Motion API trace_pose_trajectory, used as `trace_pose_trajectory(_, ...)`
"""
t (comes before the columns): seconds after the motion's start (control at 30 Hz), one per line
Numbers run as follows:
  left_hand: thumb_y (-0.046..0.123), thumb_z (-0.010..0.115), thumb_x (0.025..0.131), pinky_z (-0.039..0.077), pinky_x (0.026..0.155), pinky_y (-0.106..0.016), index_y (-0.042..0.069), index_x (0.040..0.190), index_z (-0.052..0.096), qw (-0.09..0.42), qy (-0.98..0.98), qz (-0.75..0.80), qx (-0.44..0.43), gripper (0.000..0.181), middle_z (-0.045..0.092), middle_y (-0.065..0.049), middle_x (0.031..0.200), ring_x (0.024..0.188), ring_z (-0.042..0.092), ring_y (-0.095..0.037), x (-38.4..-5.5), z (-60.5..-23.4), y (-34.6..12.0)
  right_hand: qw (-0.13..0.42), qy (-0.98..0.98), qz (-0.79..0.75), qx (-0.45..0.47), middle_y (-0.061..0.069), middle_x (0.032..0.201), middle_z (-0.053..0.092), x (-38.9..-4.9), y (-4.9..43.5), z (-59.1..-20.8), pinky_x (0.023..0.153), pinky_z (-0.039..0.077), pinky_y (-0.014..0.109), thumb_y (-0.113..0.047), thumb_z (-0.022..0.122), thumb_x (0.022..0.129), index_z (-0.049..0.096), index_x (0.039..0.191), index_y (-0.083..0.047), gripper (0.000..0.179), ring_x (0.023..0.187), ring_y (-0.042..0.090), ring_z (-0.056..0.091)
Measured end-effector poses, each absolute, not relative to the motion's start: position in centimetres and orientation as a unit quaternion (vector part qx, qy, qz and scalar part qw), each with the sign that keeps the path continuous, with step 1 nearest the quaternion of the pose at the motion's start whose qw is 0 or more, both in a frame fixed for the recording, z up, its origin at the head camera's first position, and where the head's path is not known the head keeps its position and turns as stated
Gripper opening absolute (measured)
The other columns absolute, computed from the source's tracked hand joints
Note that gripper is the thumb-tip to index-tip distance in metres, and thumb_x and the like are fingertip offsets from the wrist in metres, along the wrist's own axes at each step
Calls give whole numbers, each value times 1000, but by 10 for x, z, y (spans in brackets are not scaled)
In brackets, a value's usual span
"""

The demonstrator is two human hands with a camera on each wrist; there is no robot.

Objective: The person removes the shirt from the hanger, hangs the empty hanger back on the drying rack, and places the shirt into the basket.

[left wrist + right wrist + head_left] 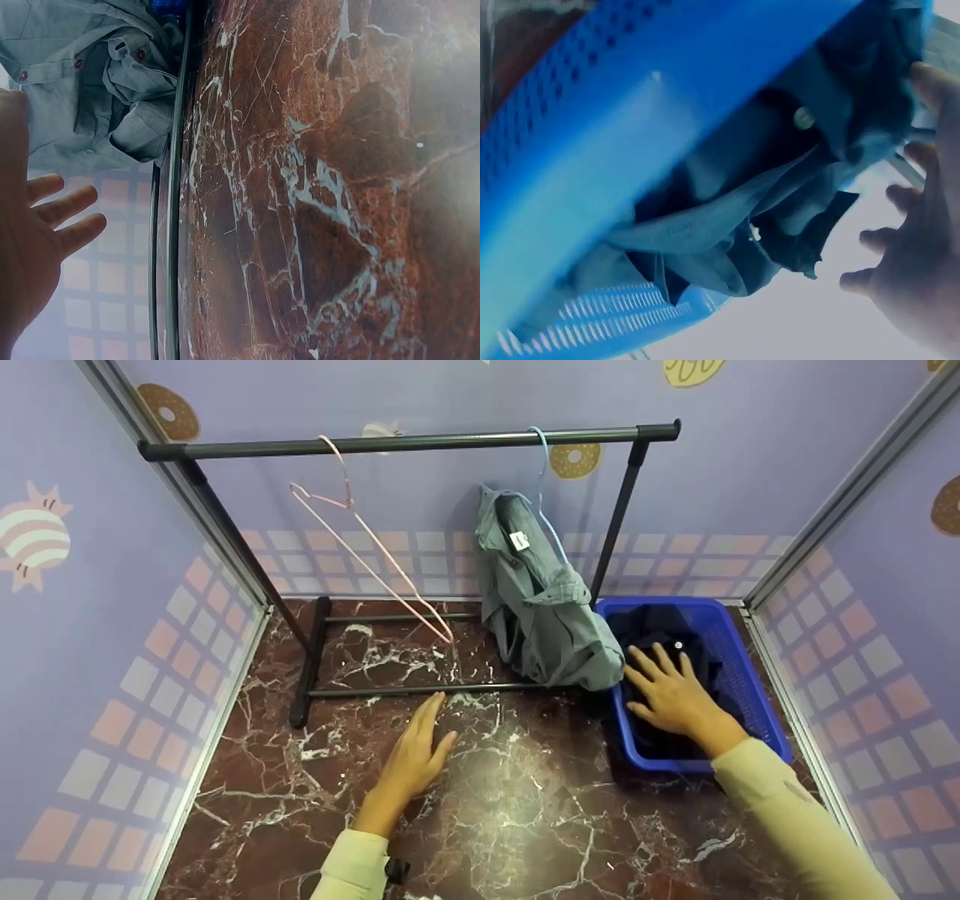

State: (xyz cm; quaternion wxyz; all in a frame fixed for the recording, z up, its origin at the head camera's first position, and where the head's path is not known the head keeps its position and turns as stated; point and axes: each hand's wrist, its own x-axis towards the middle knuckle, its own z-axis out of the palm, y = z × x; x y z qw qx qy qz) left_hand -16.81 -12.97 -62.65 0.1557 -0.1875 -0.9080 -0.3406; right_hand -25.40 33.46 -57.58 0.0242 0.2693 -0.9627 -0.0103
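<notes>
My right hand reaches over a blue plastic basket, fingers spread above the dark clothing inside it. In the right wrist view the fingers are spread beside the dark cloth, which has a light button. My left hand is held over the floor left of the basket, fingers extended and thumb apart, with nothing in it. A grey-green buttoned shirt hangs from a light blue hanger, sagging toward the basket's left rim.
A black metal clothes rack stands against the back wall, its lower bars near the floor. A bare pink hanger hangs on its left part. Patterned walls enclose the dark red marbled floor at the back and both sides.
</notes>
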Motion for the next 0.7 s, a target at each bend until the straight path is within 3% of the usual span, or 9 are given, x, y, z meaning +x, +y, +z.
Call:
trace_pose_trajectory(0.3,25,64,101,40,118,-54,0,156,38,160,-911,-333,-182,66,46,-25,156,142,49,-41,-166,-629,-132,59,-951,-44,301,16,160,45,-281,339,-583,110,32,79,-36,70,95,59,145,-13,56,146,50,39)
trace_pose_trajectory(0.57,26,63,102,39,121,-51,0,157,36,135,-916,-331,-181,66,44,-21,158,144,48,-38,-166,-629,-130,-63,-971,-10,229,16,167,33,-289,357,-596,111,21,85,-44,56,104,49,155,-22,56,150,56,27)
trace_pose_trajectory(0.7,27,62,103,37,122,-48,0,157,36,126,-917,-333,-177,66,43,-19,159,145,46,-35,-167,-630,-129,-86,-973,20,213,19,167,32,-290,361,-597,111,20,85,-45,55,104,41,159,-21,61,148,59,27)
